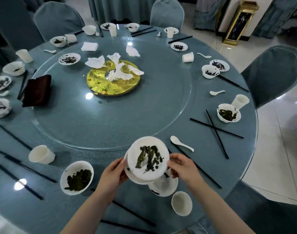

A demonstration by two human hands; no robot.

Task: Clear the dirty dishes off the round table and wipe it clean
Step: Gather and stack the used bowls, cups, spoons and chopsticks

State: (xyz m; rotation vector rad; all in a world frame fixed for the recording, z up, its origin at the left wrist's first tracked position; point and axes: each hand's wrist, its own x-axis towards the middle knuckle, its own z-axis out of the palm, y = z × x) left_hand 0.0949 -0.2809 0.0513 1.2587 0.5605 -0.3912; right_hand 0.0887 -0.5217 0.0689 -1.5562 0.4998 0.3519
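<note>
A white plate smeared with dark green leftovers [148, 159] is lifted and tilted above the near edge of the round table [212, 146]. My left hand [113, 174] grips its left rim and my right hand [180, 166] grips its right rim. A second white plate sits stacked right under it. Below them another dirty plate [166, 185] lies on the table. A dirty bowl [76, 177] stands to the left, and a white cup [181, 202] stands near my right forearm.
Dirty bowls, plates, white cups, spoons [180, 144] and black chopsticks [216, 128] ring the table. A glass turntable [136, 119] holds a gold centre disc [114, 85] with crumpled napkins and a dark red cloth [37, 91]. Covered chairs [271, 73] surround the table.
</note>
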